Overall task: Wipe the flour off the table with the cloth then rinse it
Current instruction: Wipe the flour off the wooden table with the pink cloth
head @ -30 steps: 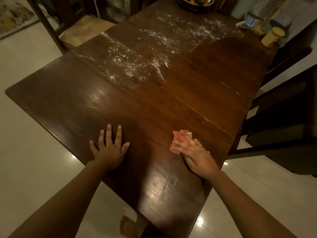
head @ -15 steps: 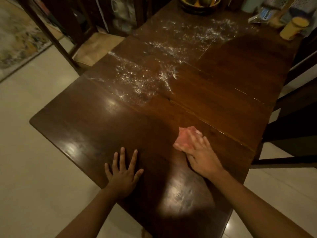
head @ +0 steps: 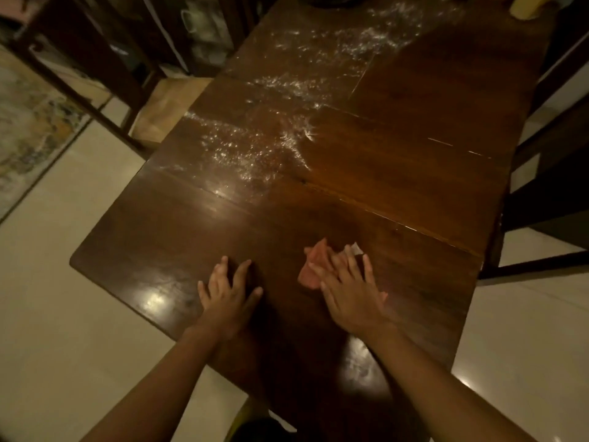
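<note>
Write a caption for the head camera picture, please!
Right hand presses a pink cloth on the wooden table, flour ahead, left hand flat.

Dim, warm indoor light falls on a dark wooden desk [head: 414, 161]. Overhead lamps leave bright glare spots near its front edge and small glints on the pale floor [head: 57, 330]. Deep shadow pools at the desk's near end. The wide lens bends lines toward the edges, and motion blur softens the whole view. The far corners are the darkest.
</note>
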The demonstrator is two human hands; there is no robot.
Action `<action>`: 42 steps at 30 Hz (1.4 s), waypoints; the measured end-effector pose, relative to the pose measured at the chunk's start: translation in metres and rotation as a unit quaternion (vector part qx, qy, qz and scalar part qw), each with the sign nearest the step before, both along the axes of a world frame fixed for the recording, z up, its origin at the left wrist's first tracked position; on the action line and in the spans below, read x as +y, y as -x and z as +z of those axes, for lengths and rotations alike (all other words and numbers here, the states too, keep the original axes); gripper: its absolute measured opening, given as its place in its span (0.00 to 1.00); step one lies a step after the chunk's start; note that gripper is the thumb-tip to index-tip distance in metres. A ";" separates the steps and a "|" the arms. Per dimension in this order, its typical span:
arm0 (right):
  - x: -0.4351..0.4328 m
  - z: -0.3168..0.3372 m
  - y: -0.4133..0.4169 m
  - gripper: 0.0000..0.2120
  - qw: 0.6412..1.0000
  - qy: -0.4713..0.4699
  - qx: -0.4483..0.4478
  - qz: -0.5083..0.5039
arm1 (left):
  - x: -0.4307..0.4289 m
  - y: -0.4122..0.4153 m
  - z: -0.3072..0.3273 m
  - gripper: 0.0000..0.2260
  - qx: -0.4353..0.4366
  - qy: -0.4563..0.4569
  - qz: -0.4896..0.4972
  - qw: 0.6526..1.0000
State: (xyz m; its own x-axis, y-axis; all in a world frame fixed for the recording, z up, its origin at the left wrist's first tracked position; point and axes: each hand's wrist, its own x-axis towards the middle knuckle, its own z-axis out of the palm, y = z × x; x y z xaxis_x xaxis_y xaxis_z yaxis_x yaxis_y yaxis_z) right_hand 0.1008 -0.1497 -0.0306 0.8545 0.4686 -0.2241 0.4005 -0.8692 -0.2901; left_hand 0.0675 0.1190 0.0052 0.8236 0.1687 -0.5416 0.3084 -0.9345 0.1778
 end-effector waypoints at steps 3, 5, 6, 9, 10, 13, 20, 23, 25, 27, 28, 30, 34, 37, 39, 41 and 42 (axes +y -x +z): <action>-0.021 -0.002 0.005 0.25 0.999 -0.034 -0.034 -0.015 | 0.021 -0.035 0.001 0.28 -0.021 -0.022 -0.006 1.000; -0.027 0.008 -0.004 0.26 0.989 -0.107 -0.006 -0.101 | 0.033 -0.050 0.001 0.34 -0.012 -0.027 -0.044 0.999; -0.024 0.014 -0.010 0.30 0.977 -0.144 0.010 -0.157 | 0.038 -0.055 0.002 0.38 -0.009 -0.023 -0.063 0.998; -0.004 0.039 -0.026 0.42 0.906 -0.246 0.106 -0.328 | 0.050 -0.066 0.004 0.45 -0.011 0.002 -0.089 0.996; 0.002 0.045 -0.032 0.41 0.882 -0.264 0.137 -0.366 | 0.054 -0.069 0.005 0.44 -0.012 0.008 -0.093 0.996; 0.014 0.056 -0.045 0.25 0.853 -0.252 0.176 -0.423 | 0.067 -0.078 0.007 0.34 -0.028 0.022 -0.125 0.992; 0.047 0.090 -0.072 0.17 0.825 -0.264 0.057 -0.497 | 0.125 -0.096 0.007 0.27 -0.058 0.059 -0.175 0.981; 0.072 0.094 -0.088 0.21 0.854 -0.119 -0.026 -0.506 | 0.153 -0.110 0.011 0.26 -0.043 0.052 -0.170 0.983; 0.102 0.095 -0.092 0.24 0.872 -0.092 -0.016 -0.481 | 0.168 -0.119 0.014 0.27 -0.025 0.047 -0.167 0.985; 0.131 0.090 -0.088 0.22 0.908 -0.076 0.011 -0.411 | 0.179 -0.126 0.017 0.28 -0.013 0.056 -0.165 0.985; 0.143 0.087 -0.084 0.20 0.928 -0.056 0.035 -0.366 | 0.183 -0.129 0.019 0.28 -0.012 0.059 -0.168 0.984; 0.161 0.078 -0.076 0.19 0.950 -0.020 0.064 -0.305 | 0.191 -0.134 0.021 0.27 -0.018 0.067 -0.175 0.982; 0.160 0.090 -0.070 0.16 0.923 -0.089 0.094 -0.363 | 0.211 -0.146 0.023 0.26 -0.033 0.094 -0.170 0.980; 0.133 0.103 -0.080 0.12 0.894 -0.048 0.025 -0.445 | 0.232 -0.157 0.020 0.25 -0.045 0.083 -0.154 0.984; 0.118 0.107 -0.090 0.13 0.877 -0.101 0.002 -0.471 | 0.244 -0.162 0.016 0.25 -0.049 0.083 -0.147 0.984; 0.110 0.105 -0.098 0.15 0.868 -0.140 0.033 -0.474 | 0.253 -0.164 0.011 0.25 -0.059 0.087 -0.149 0.983; 0.108 0.104 -0.102 0.17 0.870 -0.127 0.049 -0.475 | 0.254 -0.164 0.008 0.25 -0.065 0.088 -0.147 0.983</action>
State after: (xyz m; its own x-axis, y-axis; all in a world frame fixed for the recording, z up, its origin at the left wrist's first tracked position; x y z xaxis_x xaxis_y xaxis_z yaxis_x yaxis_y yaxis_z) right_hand 0.2026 -0.0421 0.0731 0.8659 -0.3928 -0.3098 -0.5000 -0.6977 -0.5130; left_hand 0.2312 0.3735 0.0132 0.8870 -0.1745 -0.4275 -0.0075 -0.9311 0.3646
